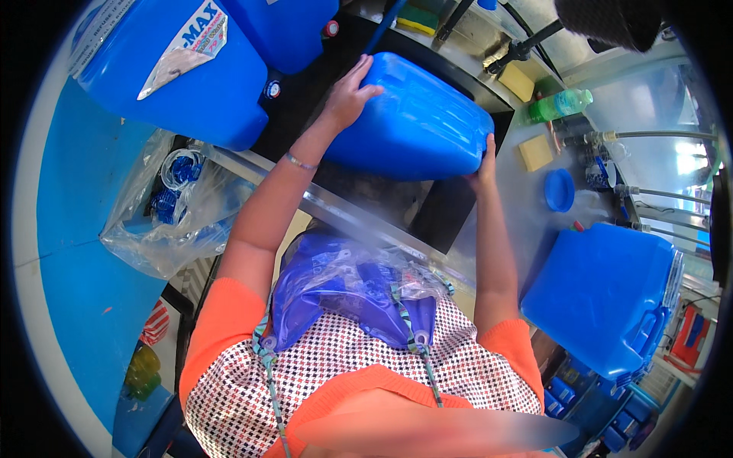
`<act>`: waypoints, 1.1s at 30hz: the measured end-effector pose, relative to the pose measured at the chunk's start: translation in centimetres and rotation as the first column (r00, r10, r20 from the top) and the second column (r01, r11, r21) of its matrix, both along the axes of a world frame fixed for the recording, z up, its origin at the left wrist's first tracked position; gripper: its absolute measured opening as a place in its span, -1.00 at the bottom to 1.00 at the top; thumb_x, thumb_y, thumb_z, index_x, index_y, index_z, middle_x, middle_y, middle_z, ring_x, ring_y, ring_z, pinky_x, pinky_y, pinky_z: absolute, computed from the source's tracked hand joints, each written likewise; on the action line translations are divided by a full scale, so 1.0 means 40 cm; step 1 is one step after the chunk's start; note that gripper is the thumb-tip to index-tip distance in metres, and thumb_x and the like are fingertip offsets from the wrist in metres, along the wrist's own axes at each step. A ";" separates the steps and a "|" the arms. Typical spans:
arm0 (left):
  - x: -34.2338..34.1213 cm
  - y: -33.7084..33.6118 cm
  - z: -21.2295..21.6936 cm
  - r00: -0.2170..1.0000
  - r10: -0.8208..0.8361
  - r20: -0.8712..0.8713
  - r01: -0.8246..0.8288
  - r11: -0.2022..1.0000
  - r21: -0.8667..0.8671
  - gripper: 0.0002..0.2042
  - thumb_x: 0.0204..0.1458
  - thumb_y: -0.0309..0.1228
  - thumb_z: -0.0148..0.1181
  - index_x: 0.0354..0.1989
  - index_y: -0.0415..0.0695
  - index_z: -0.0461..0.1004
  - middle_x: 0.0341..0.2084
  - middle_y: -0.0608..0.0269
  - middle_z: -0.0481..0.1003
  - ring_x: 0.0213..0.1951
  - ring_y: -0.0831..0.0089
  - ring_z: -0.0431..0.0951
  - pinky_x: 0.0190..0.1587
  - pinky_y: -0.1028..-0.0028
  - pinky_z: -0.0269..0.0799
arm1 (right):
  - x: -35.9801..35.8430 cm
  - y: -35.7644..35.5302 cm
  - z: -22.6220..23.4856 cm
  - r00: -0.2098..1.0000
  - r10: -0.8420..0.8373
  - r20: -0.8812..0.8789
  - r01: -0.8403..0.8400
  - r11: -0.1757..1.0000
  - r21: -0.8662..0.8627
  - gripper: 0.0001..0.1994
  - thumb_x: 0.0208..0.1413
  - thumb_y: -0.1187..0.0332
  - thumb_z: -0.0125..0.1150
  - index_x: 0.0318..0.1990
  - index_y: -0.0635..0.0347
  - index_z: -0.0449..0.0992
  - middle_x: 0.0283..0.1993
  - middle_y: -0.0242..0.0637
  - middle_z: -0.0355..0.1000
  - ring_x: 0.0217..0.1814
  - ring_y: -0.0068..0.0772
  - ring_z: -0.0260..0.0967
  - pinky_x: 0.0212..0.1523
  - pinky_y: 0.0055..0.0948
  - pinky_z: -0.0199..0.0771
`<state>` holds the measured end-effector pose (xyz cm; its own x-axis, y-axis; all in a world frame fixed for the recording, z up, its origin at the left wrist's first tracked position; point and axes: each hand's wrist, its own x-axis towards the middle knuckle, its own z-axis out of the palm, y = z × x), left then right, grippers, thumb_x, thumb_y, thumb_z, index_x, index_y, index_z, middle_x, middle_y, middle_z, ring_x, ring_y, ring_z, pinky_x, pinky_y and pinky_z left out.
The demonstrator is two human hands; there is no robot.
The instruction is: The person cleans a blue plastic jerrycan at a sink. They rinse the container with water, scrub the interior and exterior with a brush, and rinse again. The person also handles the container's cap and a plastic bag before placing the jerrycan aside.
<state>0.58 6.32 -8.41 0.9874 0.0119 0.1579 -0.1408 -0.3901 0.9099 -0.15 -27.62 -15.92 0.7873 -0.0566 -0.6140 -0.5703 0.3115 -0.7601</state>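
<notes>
A large blue plastic water jug (412, 114) lies on its side over a black-lined basin (450, 221), held between my two hands. My left hand (353, 93) presses its left end, fingers along the top edge and thumb over the near face. At the other end my right hand (484, 169) grips the lower right corner, its fingers partly hidden behind the jug. I cannot tell whether the jug rests on the basin or is lifted.
Blue jugs (191, 84) stand at the upper left, and another jug (595, 290) sits on the metal counter at right. Beyond are a green bottle (561, 105), a yellow sponge (536, 153), a round blue lid (560, 190) and hoses. A clear plastic bag (145, 237) with blue caps hangs at left.
</notes>
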 end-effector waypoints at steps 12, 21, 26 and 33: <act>0.228 -0.030 -0.040 0.996 0.067 0.062 -0.083 0.944 0.321 0.04 -0.18 0.29 0.26 0.37 -0.23 0.11 0.34 -0.10 0.16 0.34 0.05 0.19 0.34 0.24 0.12 | 0.112 0.000 -0.014 1.000 -0.012 0.014 0.013 0.997 -0.078 -0.29 0.04 -0.49 -0.16 -0.07 -0.04 0.44 -0.50 -0.39 0.45 -0.64 -0.43 0.35 -0.70 -0.51 0.18; 0.196 0.114 -0.101 0.984 0.151 -0.093 -0.126 0.965 0.230 0.05 -0.16 0.21 0.31 0.40 -0.24 0.02 0.36 -0.13 0.09 0.37 0.05 0.13 0.37 0.22 0.07 | 0.210 0.118 0.028 0.996 0.084 -0.028 -0.088 0.970 -0.227 -0.32 0.04 -0.47 -0.12 -0.15 -0.03 0.48 -0.49 -0.39 0.44 -0.59 -0.40 0.36 -0.64 -0.41 0.28; 0.124 0.145 -0.111 0.978 0.189 -0.089 -0.168 0.965 0.203 0.05 -0.14 0.17 0.31 0.41 -0.23 -0.03 0.37 -0.16 0.05 0.37 0.03 0.12 0.37 0.18 0.06 | 0.201 0.141 0.046 0.981 0.192 -0.027 -0.191 0.937 -0.293 -0.28 0.03 -0.47 -0.10 0.01 -0.03 0.44 -0.29 -0.31 0.49 -0.29 -0.34 0.46 -0.37 -0.22 0.43; -0.075 0.150 -0.109 0.971 0.187 -0.151 -0.184 0.982 0.037 0.01 -0.16 -0.02 0.39 0.43 -0.16 -0.04 0.34 -0.12 0.11 0.31 0.07 0.21 0.32 0.21 0.14 | 0.064 0.106 0.010 0.977 0.211 0.043 -0.209 0.977 -0.044 -0.20 0.12 -0.31 0.01 0.35 0.02 0.08 0.23 -0.16 0.28 0.06 -0.16 0.40 -0.08 -0.12 0.46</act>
